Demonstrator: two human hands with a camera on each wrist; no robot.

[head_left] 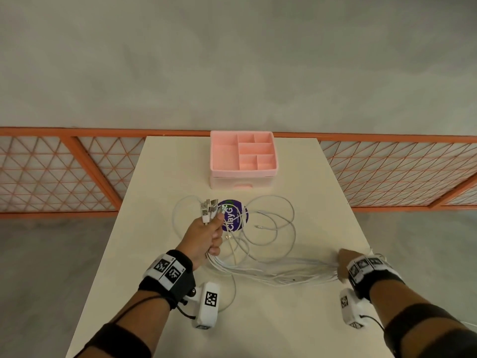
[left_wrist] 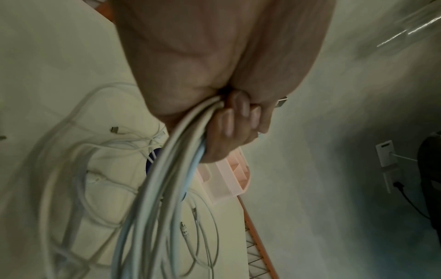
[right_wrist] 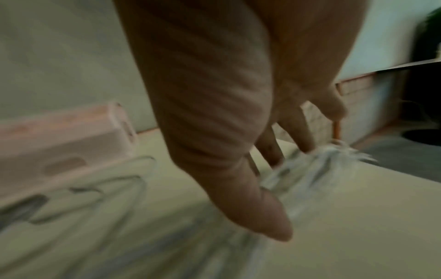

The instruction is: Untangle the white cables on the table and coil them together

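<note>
Left hand [head_left: 204, 235] fists cables [head_left: 271, 273]; right hand [head_left: 344, 266] spread.

The left hand [head_left: 206, 235] is raised mid-scene in a closed fist, fingers [left_wrist: 229, 120] curled tight, forearm reaching in from near left, while the right hand [head_left: 344, 266] sits low at the near right, its fingers [right_wrist: 296, 128] extended downward and blurred.
</note>
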